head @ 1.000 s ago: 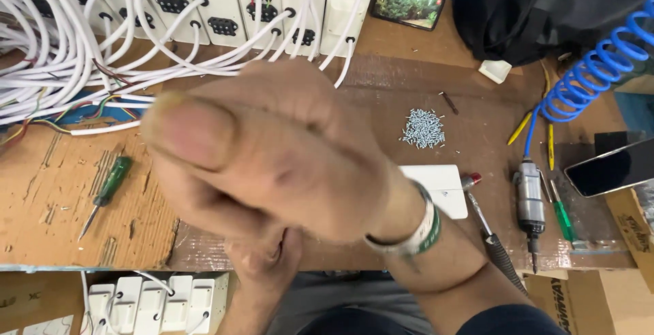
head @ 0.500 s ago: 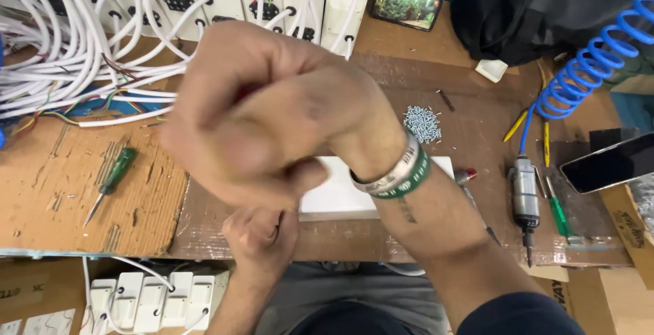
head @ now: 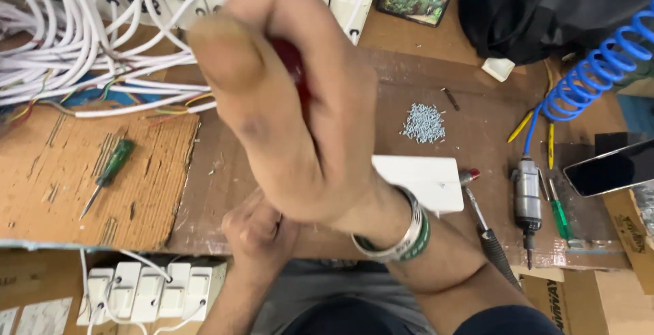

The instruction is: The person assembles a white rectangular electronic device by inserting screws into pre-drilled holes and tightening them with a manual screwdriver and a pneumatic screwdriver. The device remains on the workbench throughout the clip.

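My right hand (head: 293, 117) fills the middle of the view, close to the camera, thumb toward the upper left. It is closed around a red tool handle (head: 294, 62), of which only a sliver shows between the fingers. Two bangles, silver and green, sit on its wrist. My left hand (head: 255, 229) lies below it at the table's front edge with curled fingers, mostly hidden. A flat white plastic piece (head: 426, 178) sticks out to the right from under my right hand. What my left hand touches is hidden.
White cables (head: 82, 42) cover the back left. A green screwdriver (head: 109, 171) lies on cardboard (head: 61, 199). At right are a screw pile (head: 423, 122), an air screwdriver (head: 528, 202) on a blue coiled hose (head: 593, 69) and a phone (head: 610, 168). White sockets (head: 150, 291) sit below the edge.
My right hand has turned and risen toward the camera, shifting up. The red handle now shows between its fingers, and more of the white piece is uncovered at right.
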